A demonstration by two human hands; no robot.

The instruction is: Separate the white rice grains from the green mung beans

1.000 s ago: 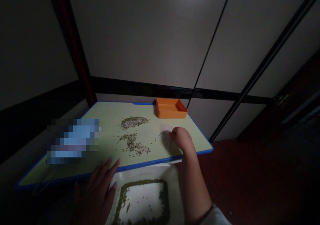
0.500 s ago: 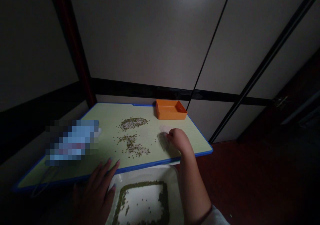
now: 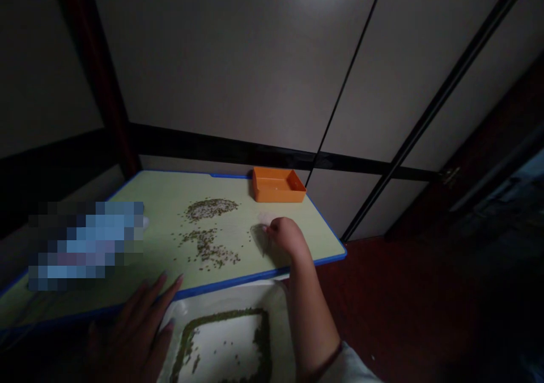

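Now the right hand [image 3: 280, 233] pinches a thin see-through piece [image 3: 258, 238] over the blue-edged yellow table [image 3: 157, 196], beside little seeds [image 3: 208, 206]. The left hand [image 3: 138, 320] is spread out by the white tub [image 3: 280, 312]. Grey doors [image 3: 238, 66] stand behind; the floor [image 3: 382, 292] is dark red.

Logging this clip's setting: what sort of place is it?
Probably a dim room in a home: tall pale panels, perhaps wardrobe doors, stand behind a blue-edged table, and a metal handle shows above a dark red floor.
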